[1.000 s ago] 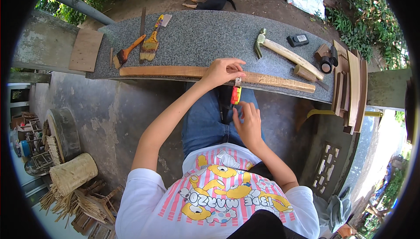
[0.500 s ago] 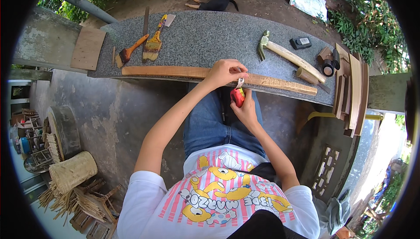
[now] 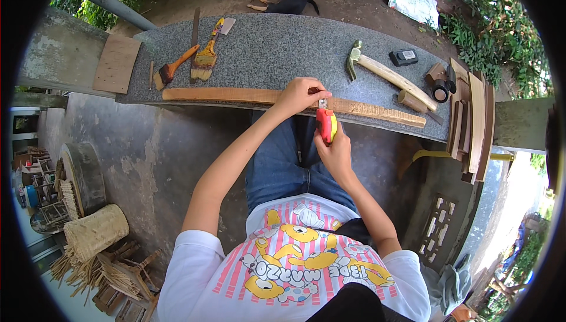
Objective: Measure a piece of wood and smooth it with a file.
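Note:
A long, narrow wooden strip (image 3: pixel 224 96) lies along the near edge of the grey stone slab. Over its middle is my left hand (image 3: pixel 299 96), fingers bent and thumb and forefinger pinched at the short end of metal blade sticking out of a tape measure. My right hand (image 3: pixel 335 152) grips the red and yellow case of that tape measure (image 3: pixel 325 124) just below the slab's edge, over my lap. The case stands nearly in line with the blade, its mouth toward the strip. My left fingers partly hide the blade's tip.
On the stone slab (image 3: pixel 265 45) lie two paintbrushes (image 3: pixel 206 60), a claw hammer (image 3: pixel 392 74), a black box-shaped device (image 3: pixel 404 57) and a short wood piece (image 3: pixel 411 101). Several wooden boards (image 3: pixel 476 121) are stacked at the right end. A thin board (image 3: pixel 118 63) rests at the left end.
The tape measure has turned more upright and its mouth has moved up closer to my left fingers. Less blade shows between them. My right hand has followed the case.

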Demonstrator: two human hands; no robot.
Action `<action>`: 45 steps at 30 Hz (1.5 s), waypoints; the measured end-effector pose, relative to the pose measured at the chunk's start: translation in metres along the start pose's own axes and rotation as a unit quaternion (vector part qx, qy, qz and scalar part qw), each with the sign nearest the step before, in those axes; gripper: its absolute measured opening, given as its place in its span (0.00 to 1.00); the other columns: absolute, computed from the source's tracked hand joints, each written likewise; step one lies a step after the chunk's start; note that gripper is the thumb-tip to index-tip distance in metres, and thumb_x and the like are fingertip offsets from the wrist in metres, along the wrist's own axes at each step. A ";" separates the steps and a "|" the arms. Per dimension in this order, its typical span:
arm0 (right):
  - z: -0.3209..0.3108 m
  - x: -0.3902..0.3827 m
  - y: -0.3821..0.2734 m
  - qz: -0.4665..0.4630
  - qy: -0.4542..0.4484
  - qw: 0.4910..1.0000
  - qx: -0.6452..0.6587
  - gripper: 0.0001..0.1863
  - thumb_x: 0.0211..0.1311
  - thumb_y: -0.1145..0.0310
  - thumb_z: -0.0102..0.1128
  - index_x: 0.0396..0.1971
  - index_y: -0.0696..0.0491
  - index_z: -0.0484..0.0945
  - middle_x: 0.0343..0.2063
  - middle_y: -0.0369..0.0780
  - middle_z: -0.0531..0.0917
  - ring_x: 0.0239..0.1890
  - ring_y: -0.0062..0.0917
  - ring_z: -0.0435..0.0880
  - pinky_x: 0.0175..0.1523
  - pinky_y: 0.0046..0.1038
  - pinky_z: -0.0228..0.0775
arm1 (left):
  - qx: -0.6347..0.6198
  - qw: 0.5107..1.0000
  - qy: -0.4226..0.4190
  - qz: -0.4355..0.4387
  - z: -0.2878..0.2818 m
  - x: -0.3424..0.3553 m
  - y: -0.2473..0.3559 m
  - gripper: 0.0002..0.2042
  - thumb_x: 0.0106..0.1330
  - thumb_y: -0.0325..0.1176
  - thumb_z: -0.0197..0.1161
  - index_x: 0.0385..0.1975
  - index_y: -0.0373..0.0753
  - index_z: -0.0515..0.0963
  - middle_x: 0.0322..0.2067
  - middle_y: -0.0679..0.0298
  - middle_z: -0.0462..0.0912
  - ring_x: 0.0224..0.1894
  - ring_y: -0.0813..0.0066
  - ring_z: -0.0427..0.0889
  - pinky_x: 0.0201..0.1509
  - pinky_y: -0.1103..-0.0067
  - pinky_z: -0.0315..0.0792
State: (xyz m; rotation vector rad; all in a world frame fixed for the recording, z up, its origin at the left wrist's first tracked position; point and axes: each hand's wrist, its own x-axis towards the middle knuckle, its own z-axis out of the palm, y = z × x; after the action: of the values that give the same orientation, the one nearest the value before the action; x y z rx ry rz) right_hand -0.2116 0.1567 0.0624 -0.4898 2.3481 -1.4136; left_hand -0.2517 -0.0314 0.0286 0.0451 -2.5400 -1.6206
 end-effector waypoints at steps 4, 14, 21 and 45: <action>0.009 -0.006 0.003 -0.026 0.019 0.993 -0.114 0.17 0.52 0.66 0.64 0.33 0.63 0.70 0.21 0.52 0.79 0.23 0.46 0.78 0.37 0.39 0.70 | 0.003 1.000 -0.013 0.008 0.000 0.001 0.004 0.11 0.58 0.36 0.69 0.29 0.33 0.83 0.27 0.62 0.82 0.28 0.75 0.81 0.34 0.79 0.74; 0.014 0.004 -0.001 -0.083 0.030 0.976 -0.200 0.18 0.49 0.62 0.65 0.25 0.61 0.70 0.17 0.49 0.75 0.19 0.45 0.75 0.39 0.36 0.65 | -0.038 0.999 -0.016 0.018 0.002 0.006 -0.012 0.15 0.56 0.41 0.71 0.25 0.32 0.82 0.23 0.61 0.80 0.25 0.72 0.78 0.31 0.77 0.71; 0.007 0.011 -0.007 -0.084 0.020 0.977 -0.197 0.19 0.49 0.60 0.64 0.24 0.61 0.69 0.14 0.50 0.75 0.18 0.46 0.74 0.38 0.37 0.65 | -0.042 0.997 -0.061 -0.012 -0.004 0.011 -0.010 0.12 0.58 0.36 0.70 0.28 0.31 0.83 0.29 0.62 0.83 0.31 0.78 0.79 0.37 0.80 0.72; 0.013 0.014 -0.007 -0.090 0.022 0.957 -0.275 0.21 0.49 0.56 0.64 0.27 0.59 0.67 0.10 0.49 0.76 0.15 0.44 0.75 0.35 0.34 0.64 | -0.083 0.982 -0.168 -0.030 -0.023 0.014 -0.010 0.10 0.62 0.35 0.66 0.35 0.34 0.84 0.40 0.61 0.83 0.43 0.75 0.80 0.49 0.77 0.74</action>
State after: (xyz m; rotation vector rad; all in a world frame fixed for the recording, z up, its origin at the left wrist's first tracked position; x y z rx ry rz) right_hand -0.2170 0.1376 0.0612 -0.8432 2.7873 -0.8162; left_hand -0.2636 -0.0582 0.0301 -0.1859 -2.6471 -2.0097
